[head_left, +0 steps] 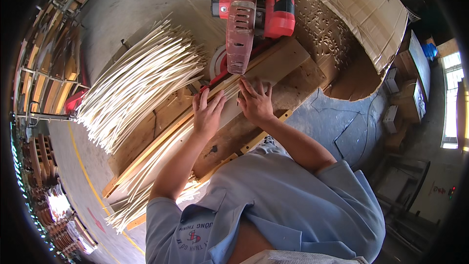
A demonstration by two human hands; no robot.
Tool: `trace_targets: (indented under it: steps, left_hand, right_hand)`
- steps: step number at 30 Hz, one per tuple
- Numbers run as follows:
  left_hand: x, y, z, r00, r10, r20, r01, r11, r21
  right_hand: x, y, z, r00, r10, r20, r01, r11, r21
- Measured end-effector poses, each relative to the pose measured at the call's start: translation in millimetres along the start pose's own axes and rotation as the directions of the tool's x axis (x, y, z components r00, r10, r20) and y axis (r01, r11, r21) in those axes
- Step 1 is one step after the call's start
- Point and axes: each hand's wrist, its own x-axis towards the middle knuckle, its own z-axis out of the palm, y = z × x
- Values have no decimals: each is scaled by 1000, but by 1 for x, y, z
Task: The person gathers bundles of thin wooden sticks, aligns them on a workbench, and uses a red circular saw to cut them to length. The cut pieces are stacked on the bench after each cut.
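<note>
On the wooden desk (293, 76), left hand (207, 112) and right hand (255, 101) press flat, fingers spread, on pale strips (171, 142) before a red chop saw (254, 14); a strip heap (137, 78) lies left, cardboard (351, 5) behind.

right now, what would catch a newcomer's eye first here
The red chop saw at the top, its blade guard hanging just above the wooden bench. Right below it, the left hand and right hand press flat on pale thin strips. To the left, a big fanned pile of the same strips spreads out.
</note>
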Motion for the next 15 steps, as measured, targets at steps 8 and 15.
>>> trace_targets:
  steps: [8,15]
  left_hand:
    - [3,-5,-11,993,38,108,-45,997,62]
    - [5,-6,-12,996,51,73,-55,997,47]
  right_hand:
    - [0,2,0,999,3,32,-3,1000,-10]
    - [0,1,-3,998,9,65,-7,1000,-28]
